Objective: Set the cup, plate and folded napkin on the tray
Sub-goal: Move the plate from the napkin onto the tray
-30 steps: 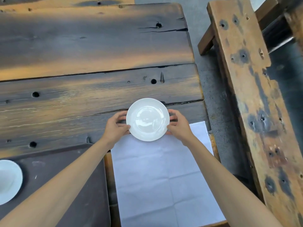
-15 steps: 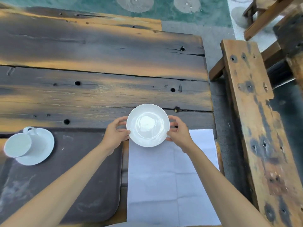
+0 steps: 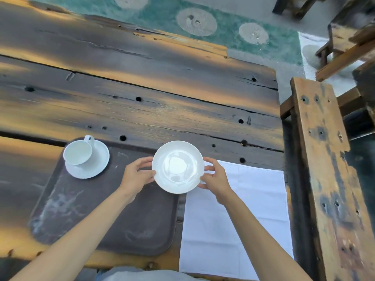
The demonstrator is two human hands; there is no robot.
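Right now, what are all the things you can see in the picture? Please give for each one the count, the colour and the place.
plate: 1, white, held over the tray's far right corner
cup: 1, white, on the saucer
saucer: 1, white, far left corner of the tray
tray: 1, dark brown, on the table, near left
napkin: 1, white, spread flat with creases, right of the tray
table: 1, weathered dark and orange wood
bench: 1, weathered wood, right of the table
rug: 1, green with pale round spots, floor beyond the table
left hand: 1, holds the plate's left rim
right hand: 1, holds the plate's right rim
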